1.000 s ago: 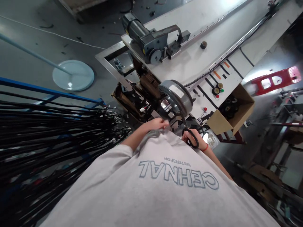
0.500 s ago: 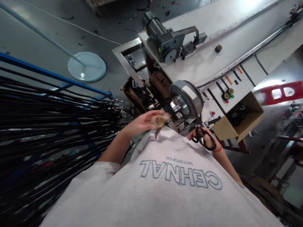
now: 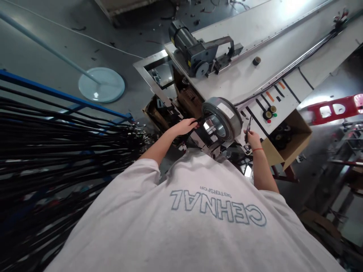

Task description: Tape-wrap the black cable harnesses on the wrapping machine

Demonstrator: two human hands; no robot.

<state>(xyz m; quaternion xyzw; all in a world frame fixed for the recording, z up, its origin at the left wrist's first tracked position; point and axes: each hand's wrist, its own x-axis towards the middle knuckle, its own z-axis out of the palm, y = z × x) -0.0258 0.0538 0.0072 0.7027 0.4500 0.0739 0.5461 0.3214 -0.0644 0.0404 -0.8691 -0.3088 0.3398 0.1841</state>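
My left hand (image 3: 185,126) is at the left side of the grey ring-shaped machine head (image 3: 231,117). Its fingers are curled at a dark strip or cable by the ring's opening; I cannot make out exactly what they grip. To the right of the ring, my right hand (image 3: 253,139) is closed around dark scissors (image 3: 247,132), blades pointing away from me over the edge of the white bench (image 3: 241,83). Inside the ring shiny metal parts show. No tape roll is visible in either hand.
A black motor unit (image 3: 195,51) is mounted on the bench, with a small tape roll (image 3: 256,61) farther right. An open cardboard box (image 3: 297,143) of dark rolls stands at the right. Black cables (image 3: 70,147) hang on a blue rack (image 3: 65,93) at the left.
My left hand has moved up to the ring, and the tape roll it held is out of sight. My right hand has moved forward with the scissors, whose blades now point away.
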